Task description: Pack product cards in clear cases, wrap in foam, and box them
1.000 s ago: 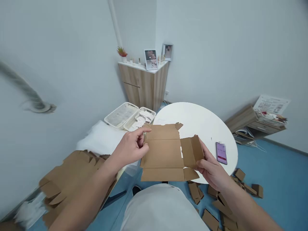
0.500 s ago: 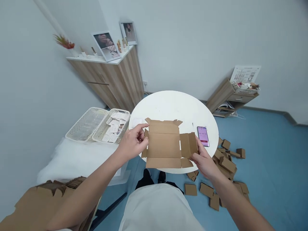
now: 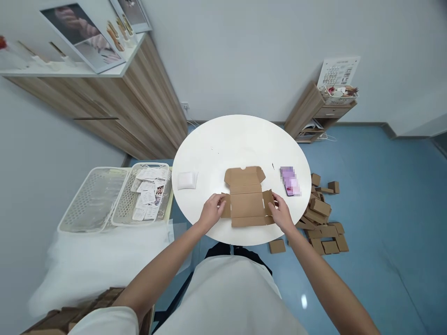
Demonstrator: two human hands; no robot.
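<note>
An unfolded brown cardboard box (image 3: 247, 204) lies on the round white table (image 3: 240, 139), its scored panels spread out and its tabbed lid panel pointing away from me. My left hand (image 3: 211, 211) pinches the flap on the left side. On the opposite side my right hand (image 3: 280, 213) grips the right flap, which is bent partly upward. A small white packet (image 3: 187, 180) rests at the left of the table. Past my right hand lies a phone (image 3: 289, 181) with a purple screen, partly pixelated.
Two white plastic baskets stand left of the table: one (image 3: 148, 170) holds paper cards, the other (image 3: 92, 200) clear packets. White wrapping sheets (image 3: 104, 260) lie below them. Many folded cardboard boxes (image 3: 319, 209) litter the blue floor at right. A wooden cabinet (image 3: 150, 97) stands back left.
The cardboard has come down onto the table, and both hands now hold its side flaps. My left hand was at its upper left edge before. The view has tilted and shifted.
</note>
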